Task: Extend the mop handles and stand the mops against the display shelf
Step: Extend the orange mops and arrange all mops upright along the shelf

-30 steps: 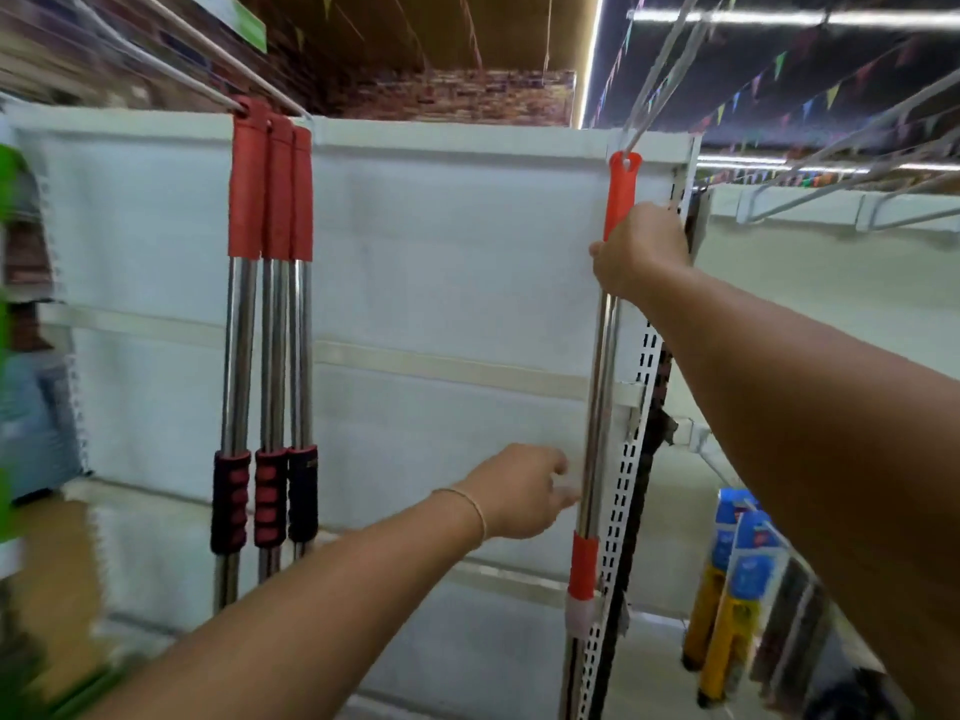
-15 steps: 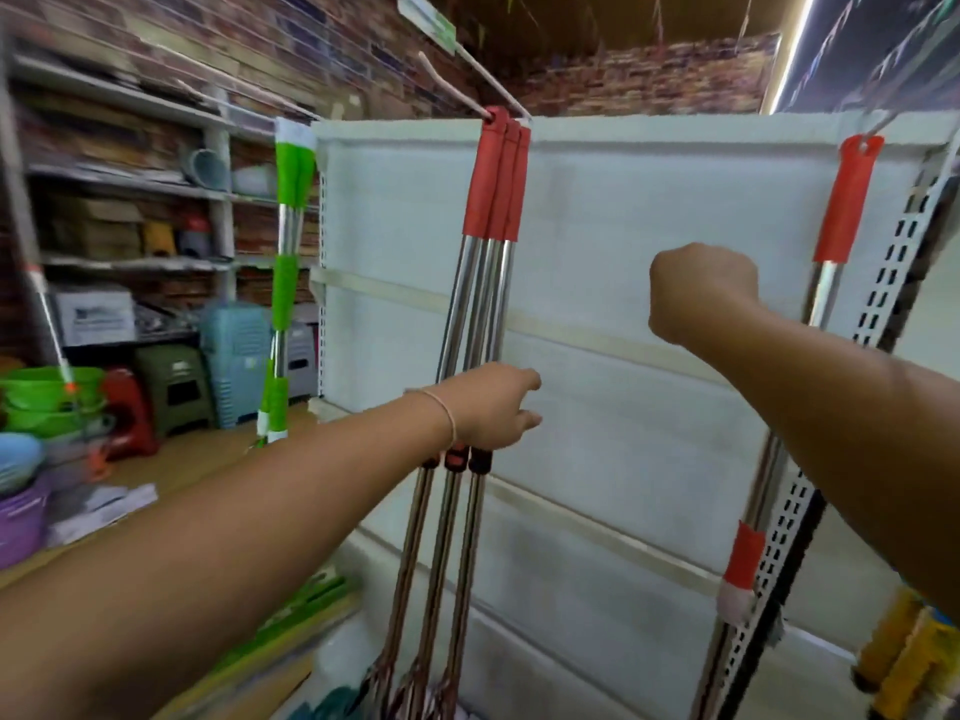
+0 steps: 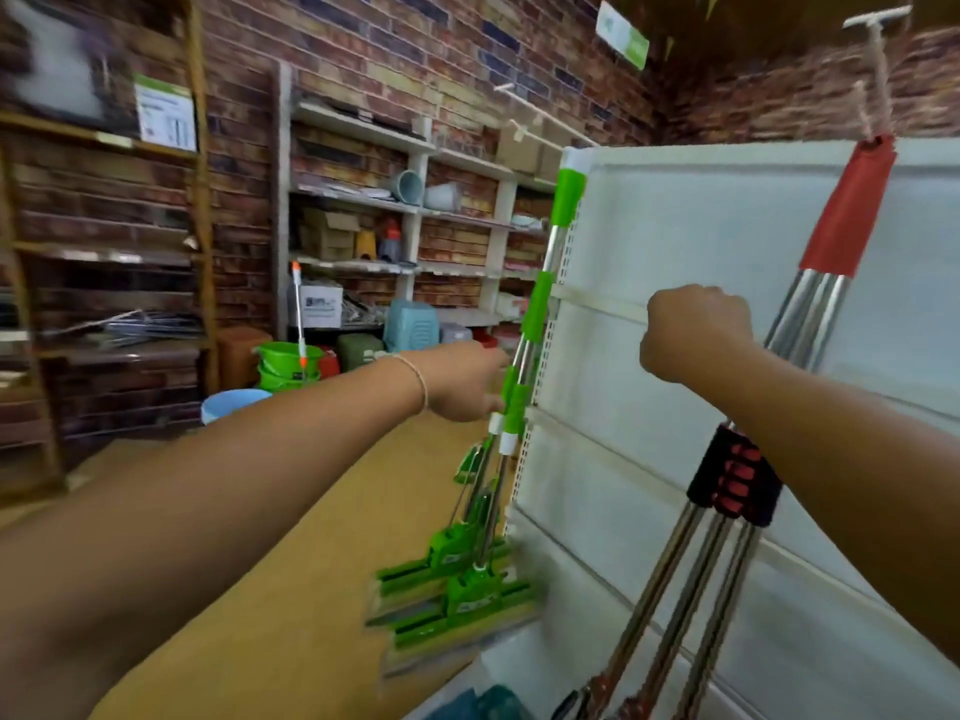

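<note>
Two green mops (image 3: pixel 537 304) lean against the left edge of the white display shelf (image 3: pixel 675 226), with their green heads (image 3: pixel 457 579) on the floor. My left hand (image 3: pixel 462 381) reaches out to their handles at mid height. Its fingertips are blurred where they meet the poles, so a grip cannot be made out. My right hand (image 3: pixel 696 330) is a fist in the air in front of the shelf panel and holds nothing. Behind my right forearm, three steel mops with red top grips (image 3: pixel 847 215) lean on the shelf.
Green buckets (image 3: pixel 288 361) with a thin orange-tipped pole, a blue basin (image 3: pixel 228 402) and stools stand on the floor at the back. Wall shelves (image 3: pixel 358 200) with boxes line the brick wall. A wooden rack (image 3: pixel 104 252) stands on the left.
My view has swung left, from the red mops to the green ones. My left hand has moved from the red mops' grips to the green handles. My right hand stays a fist, away from any handle.
</note>
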Demonstrator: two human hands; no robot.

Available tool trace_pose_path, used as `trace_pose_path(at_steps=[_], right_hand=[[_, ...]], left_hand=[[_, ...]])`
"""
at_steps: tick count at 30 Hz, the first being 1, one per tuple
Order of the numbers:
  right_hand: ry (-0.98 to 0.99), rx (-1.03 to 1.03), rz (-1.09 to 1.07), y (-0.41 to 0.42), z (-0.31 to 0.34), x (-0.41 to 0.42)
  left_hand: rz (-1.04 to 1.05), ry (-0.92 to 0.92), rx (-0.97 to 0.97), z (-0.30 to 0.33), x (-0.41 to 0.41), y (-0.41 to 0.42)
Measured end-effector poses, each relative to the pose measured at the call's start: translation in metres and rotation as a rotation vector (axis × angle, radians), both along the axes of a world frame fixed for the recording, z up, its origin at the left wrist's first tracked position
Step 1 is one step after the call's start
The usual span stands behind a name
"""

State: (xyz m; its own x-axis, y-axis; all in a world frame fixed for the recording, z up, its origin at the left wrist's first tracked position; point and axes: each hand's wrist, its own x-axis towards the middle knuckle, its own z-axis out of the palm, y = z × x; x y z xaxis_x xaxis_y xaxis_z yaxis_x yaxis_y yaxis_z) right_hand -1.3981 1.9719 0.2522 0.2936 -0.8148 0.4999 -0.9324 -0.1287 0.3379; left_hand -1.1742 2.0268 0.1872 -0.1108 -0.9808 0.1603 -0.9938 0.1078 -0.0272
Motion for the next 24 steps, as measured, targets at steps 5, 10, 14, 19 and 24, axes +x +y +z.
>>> trace_pose_path(at_steps=[5, 10, 14, 19, 24], right_hand=[[-0.039, 0.016, 0.189, 0.012, -0.020, 0.120], [-0.013, 0.030, 0.343, 0.033, -0.029, 0.227], [0.010, 0.080, 0.444, 0.049, -0.035, 0.305], [0.006, 0.159, 0.612, 0.064, -0.054, 0.393], [0.014, 0.192, 0.739, 0.061, -0.079, 0.472]], left_hand=[[0.140, -0.001, 0.014, -0.002, 0.113, 0.045], [0.279, 0.005, -0.005, -0.008, 0.207, 0.097], [0.378, 0.052, -0.024, -0.020, 0.266, 0.139], [0.568, 0.088, 0.031, -0.047, 0.332, 0.179], [0.720, 0.095, 0.062, -0.062, 0.388, 0.197]])
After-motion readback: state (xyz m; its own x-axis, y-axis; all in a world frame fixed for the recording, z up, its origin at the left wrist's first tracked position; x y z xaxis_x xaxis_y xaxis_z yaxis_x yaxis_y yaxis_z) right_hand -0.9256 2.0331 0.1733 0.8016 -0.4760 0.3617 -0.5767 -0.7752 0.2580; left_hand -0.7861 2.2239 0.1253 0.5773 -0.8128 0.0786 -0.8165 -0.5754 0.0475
